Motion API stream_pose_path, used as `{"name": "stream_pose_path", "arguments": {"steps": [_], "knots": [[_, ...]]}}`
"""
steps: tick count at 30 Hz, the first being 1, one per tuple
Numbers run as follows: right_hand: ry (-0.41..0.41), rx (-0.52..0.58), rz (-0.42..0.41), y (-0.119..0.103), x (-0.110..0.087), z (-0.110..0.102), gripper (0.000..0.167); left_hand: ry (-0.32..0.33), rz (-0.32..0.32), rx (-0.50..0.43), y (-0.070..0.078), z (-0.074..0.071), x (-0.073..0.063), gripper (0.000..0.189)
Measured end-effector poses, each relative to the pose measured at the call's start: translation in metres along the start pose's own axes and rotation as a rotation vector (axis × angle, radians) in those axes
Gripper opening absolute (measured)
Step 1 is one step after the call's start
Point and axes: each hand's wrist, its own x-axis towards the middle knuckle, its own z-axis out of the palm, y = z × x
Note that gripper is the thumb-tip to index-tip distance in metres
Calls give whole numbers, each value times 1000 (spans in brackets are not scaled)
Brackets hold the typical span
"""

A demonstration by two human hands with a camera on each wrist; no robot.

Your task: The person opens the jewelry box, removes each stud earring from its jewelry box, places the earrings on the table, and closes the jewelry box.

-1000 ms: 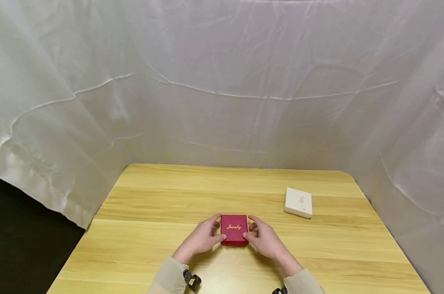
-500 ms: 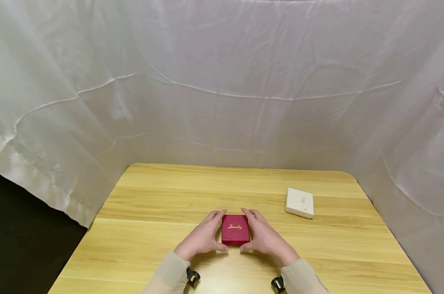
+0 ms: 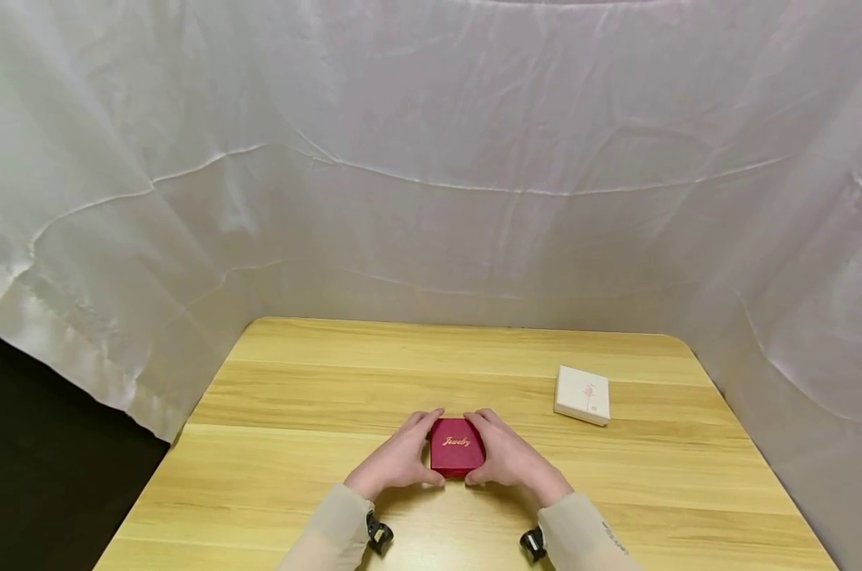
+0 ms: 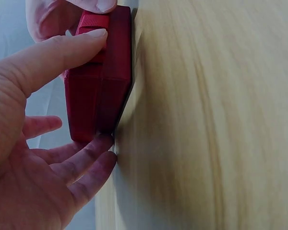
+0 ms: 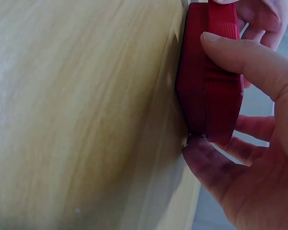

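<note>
A red jewelry box (image 3: 457, 446) with gold "Jewelry" lettering lies flat on the wooden table, its lid on. On its left side my left hand (image 3: 399, 461) grips it, thumb on the front face and other fingers reaching round the side and far corner. My right hand (image 3: 509, 460) holds the right side in the same way. In the left wrist view a ribbed red ribbon (image 4: 94, 21) shows on the front face, close to the thumb. The right wrist view shows the right thumb pressing the front of the box (image 5: 197, 91), with fingertips low at its side.
A flat white box (image 3: 582, 395) with a pink print lies farther back on the right. The wooden table (image 3: 373, 373) has rounded far corners. Pale curtains (image 3: 473, 238) stand behind it and along both sides. A dark area (image 3: 38, 468) lies beyond the left edge.
A second ago the thumbs lay on the top near corners. Both hands then spread around the box, thumbs moving to its front, and now close in on its sides. The box has hardly moved.
</note>
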Motion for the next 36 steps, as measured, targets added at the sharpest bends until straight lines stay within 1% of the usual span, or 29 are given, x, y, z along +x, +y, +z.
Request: {"name": "stream_pose_path", "arguments": {"steps": [7, 13, 21, 36], "knots": [[6, 7, -3, 3, 2, 0, 95, -2, -16, -26, 1, -1, 0, 109], [16, 2, -14, 5, 2, 1, 96, -2, -30, -12, 0, -1, 2, 110], [22, -2, -23, 6, 2, 1, 94, -3, -25, -9, -2, 0, 6, 113], [58, -15, -25, 6, 2, 1, 92, -7, -33, -10, 0, 0, 6, 113]]}}
